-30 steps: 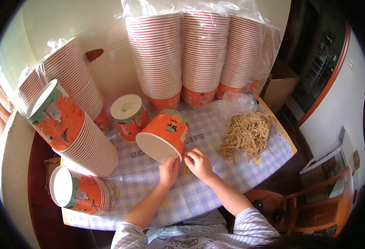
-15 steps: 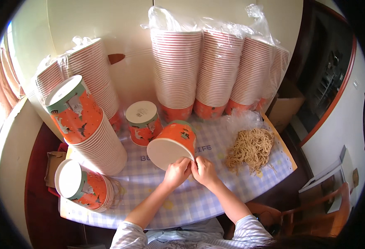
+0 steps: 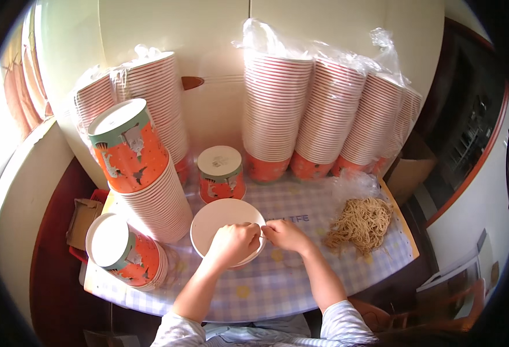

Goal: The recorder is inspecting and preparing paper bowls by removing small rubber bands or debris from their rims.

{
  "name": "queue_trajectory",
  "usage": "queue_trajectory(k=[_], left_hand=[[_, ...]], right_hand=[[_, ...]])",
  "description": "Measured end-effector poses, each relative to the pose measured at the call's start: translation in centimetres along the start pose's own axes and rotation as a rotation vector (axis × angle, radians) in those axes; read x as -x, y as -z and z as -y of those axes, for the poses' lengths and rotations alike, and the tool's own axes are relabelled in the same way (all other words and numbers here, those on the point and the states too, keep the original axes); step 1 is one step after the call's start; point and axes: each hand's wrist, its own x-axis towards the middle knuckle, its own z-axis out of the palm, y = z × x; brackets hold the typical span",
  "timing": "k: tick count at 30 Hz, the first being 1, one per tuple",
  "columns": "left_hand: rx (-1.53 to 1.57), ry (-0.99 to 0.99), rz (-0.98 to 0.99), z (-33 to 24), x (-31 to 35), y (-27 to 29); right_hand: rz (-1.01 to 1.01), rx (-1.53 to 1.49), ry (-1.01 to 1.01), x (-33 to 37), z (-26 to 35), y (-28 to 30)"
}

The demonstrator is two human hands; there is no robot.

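Observation:
A paper bucket (image 3: 206, 224) stands in front of me with its white mouth facing up. My left hand (image 3: 233, 244) is closed over its mouth, the fingertips at the right part of the rim. On the outer side of that rim, my right hand (image 3: 286, 235) is closed in a pinch, close to the left. Whatever lies between the fingertips is too small to make out. Just behind stands an upside-down orange and green bucket (image 3: 222, 186). To the right, a heap of tan cords (image 3: 361, 224) lies on the checked cloth.
Tall bagged stacks of buckets (image 3: 277, 110) line the back, with more bagged stacks (image 3: 156, 98) at the back left. A nested upside-down stack (image 3: 150, 202) and a shorter, tilted one (image 3: 136, 257) stand at left. Clear plastic (image 3: 355, 184) lies behind the cords.
The bucket has gone from tipped, with its orange wall showing, to mouth up. My left hand has moved over its mouth; the right stays at the rim. The whole view has shifted slightly.

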Motion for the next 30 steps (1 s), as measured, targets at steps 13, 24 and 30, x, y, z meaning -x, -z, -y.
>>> queue_trajectory(k=[13,24,30], left_hand=[[0.494,0.025,-0.008,-1.0,-0.2,0.9],[0.693,0.163,0.069,-0.4,0.0,0.0],[0.657,0.199,0.087,-0.7,0.0,-0.2]], right_hand=[[0.327,0.125,0.042,-0.3,-0.8,2.6],[0.411,0.061,0.224,1.4,1.1,4.9],[0.221,0.041,0.374,2.5,2.3,5.2]])
